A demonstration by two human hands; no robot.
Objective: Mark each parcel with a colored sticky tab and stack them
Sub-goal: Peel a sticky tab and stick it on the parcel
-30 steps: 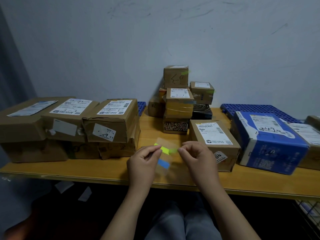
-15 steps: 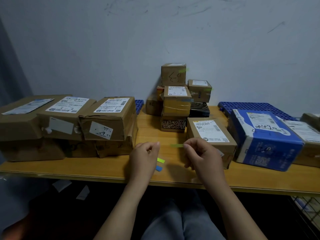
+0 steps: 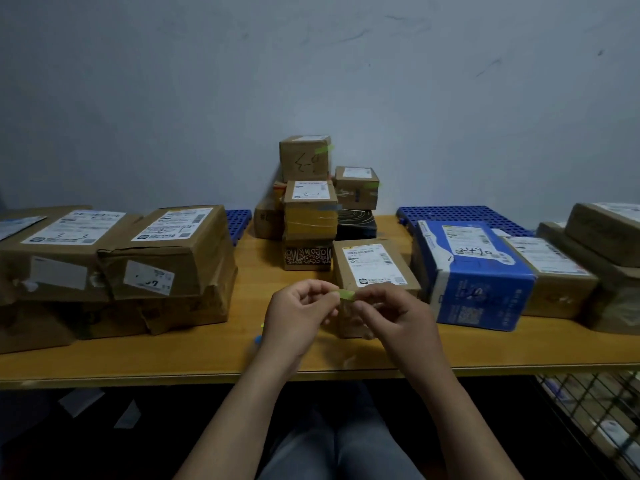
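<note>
Pinching a green tab (image 3: pixel 346 294) from both ends: left hand (image 3: pixel 301 317) and right hand (image 3: pixel 391 315), fingertips closed on it, just above the table (image 3: pixel 207 355) near its front edge.

Nearest parcel?

Brown box (image 3: pixel 370 268), label up, right behind the hands and partly hidden by the right one. I can't tell if the tab touches it.

Any containers?

One wire basket (image 3: pixel 588 410) under the table's right end, contents too blurred to name. Two blue grid trays (image 3: pixel 460 214) lie against the wall.

Count the rest.

The back stack (image 3: pixel 310 209) has six boxes at least. Big brown parcels (image 3: pixel 176 251) sit on the left, two at least. One blue box (image 3: pixel 474 271) is on the right.
</note>
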